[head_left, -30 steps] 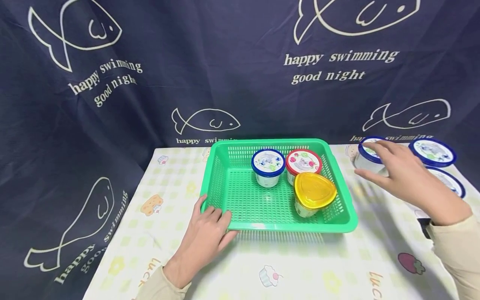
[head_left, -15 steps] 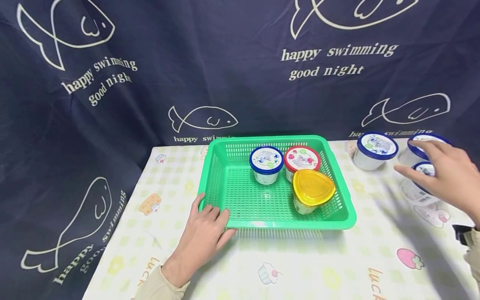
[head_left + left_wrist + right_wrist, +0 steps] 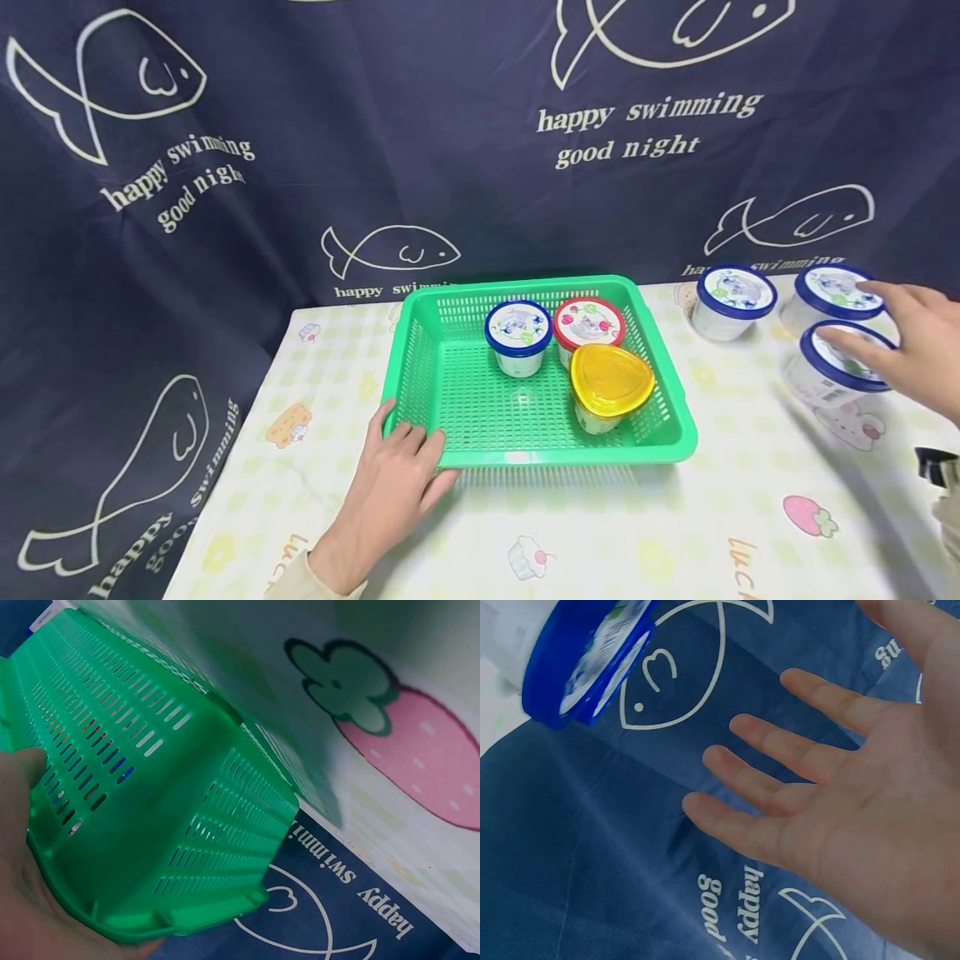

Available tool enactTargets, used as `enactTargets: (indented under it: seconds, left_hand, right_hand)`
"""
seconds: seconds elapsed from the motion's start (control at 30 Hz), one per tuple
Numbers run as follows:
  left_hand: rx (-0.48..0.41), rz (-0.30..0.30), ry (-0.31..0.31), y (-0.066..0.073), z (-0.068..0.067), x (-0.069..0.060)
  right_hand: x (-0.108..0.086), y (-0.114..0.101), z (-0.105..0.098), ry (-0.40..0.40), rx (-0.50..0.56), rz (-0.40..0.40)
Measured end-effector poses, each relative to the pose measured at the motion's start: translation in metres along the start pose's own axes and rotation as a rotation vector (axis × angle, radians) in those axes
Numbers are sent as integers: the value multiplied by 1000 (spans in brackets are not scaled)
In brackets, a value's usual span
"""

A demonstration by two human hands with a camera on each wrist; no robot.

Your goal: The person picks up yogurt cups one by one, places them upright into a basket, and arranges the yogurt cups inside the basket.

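My left hand [image 3: 393, 483] grips the near left corner of a green plastic basket [image 3: 517, 457], fingers over the rim. The left wrist view shows the basket's slotted wall [image 3: 112, 750] close to that hand. Inside stand a blue-lidded tub [image 3: 519, 333], a red-lidded tub [image 3: 588, 325] and a yellow-lidded tub [image 3: 611, 387], whose lid is a rounded triangle. At the right edge, my right hand [image 3: 918, 350] hovers by a tilted blue-lidded tub [image 3: 828, 375], holding nothing. Its fingers are extended and spread in the right wrist view, apart from a blue-lidded tub [image 3: 592, 660].
Two more blue-lidded tubs, one at the back left [image 3: 731, 304] and one at the back right [image 3: 832, 292], stand right of the basket. A dark blue curtain [image 3: 435, 125] hangs behind the table. A patterned cloth [image 3: 600, 533] covers the tabletop.
My right hand has moved right, from over the back left blue-lidded tub to beside the nearer one. My left hand stays on the basket corner. The head view has shifted slightly.
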State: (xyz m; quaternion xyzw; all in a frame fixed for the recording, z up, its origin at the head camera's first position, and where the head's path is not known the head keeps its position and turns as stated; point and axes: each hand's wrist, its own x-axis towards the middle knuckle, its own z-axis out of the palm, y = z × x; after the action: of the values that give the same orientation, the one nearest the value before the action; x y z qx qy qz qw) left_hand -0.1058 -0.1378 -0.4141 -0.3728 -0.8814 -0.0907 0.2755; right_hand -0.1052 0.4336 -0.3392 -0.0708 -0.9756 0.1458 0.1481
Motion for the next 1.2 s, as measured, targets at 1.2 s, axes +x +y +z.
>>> enactTargets:
  seconds: [1.2]
  left_hand:
    - [2, 3, -36, -1, -2, -1]
  right_hand:
    - [10, 26, 32, -268, -42, 7]
